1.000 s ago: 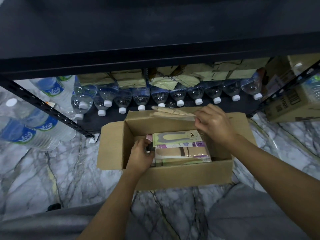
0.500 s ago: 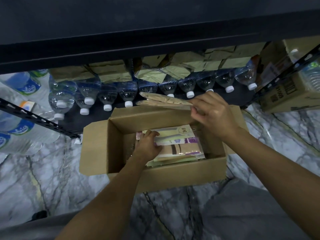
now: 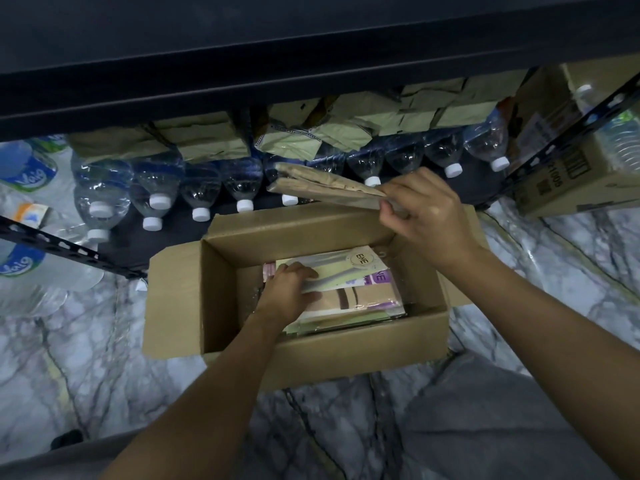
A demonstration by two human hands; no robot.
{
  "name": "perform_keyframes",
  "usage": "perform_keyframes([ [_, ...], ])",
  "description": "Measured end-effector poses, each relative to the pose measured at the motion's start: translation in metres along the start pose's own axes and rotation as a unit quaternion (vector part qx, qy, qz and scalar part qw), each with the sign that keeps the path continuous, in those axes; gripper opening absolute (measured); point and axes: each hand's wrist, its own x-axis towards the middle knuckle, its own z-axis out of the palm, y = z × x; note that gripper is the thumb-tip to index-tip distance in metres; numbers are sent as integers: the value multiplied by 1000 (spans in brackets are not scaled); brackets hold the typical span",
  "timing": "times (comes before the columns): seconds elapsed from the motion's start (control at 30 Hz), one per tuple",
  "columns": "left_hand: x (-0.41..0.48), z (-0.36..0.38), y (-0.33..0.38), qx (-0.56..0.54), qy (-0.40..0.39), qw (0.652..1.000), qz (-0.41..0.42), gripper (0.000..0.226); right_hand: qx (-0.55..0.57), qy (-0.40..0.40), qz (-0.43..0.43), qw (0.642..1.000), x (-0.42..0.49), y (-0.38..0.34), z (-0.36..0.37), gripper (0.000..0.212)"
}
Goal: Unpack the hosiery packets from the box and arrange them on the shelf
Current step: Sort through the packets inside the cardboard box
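Cardboard box [image 3: 311, 355] sits open on marble floor [image 3: 86, 358], packet stack [image 3: 367, 306] inside. On my feed: left hand [image 3: 287, 296] down in box, fingers curled round left edge of top pale-green packet [image 3: 346, 268]. Right hand [image 3: 426, 216] pinches tan packets [image 3: 325, 190] above far rim, just in front of water bottles [image 3: 242, 181] under black shelf [image 3: 311, 74].

The open cardboard box [image 3: 311, 362] sits on the marble floor [image 3: 69, 358]. On the low black shelf [image 3: 173, 237] lie water bottles [image 3: 201, 181], caps outward.
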Motion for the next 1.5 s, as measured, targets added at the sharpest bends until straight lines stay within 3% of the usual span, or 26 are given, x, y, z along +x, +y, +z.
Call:
perform_keyframes([
  [0.2,-18,-10,0,-47,74,994,63,24,0,-7,15,1000,0,-8,-6,10],
  [0.37,-27,-13,3,-40,-24,996,78,31,7,6,19,1000,1,-13,-10,10],
  [0.53,-19,-11,11,52,-88,992,71,40,6,4,20,1000,1,-13,-13,10],
  [0.7,-13,-3,16,83,-122,988,54,66,1,11,18,1000,-1,-8,-10,11],
  [0.83,-9,1,19,181,-134,972,64,79,-7,10,7,1000,-2,-8,-4,10],
  [1.03,-5,0,20,205,-70,972,94,52,-11,2,-15,1000,-4,-14,-2,10],
  [1.23,-17,-24,14,162,55,975,144,46,-11,-10,-26,1000,-5,-22,-8,12],
  [1.5,-58,-74,20,62,126,973,181,33,-7,-34,-37,999,13,-47,-25,13],
])
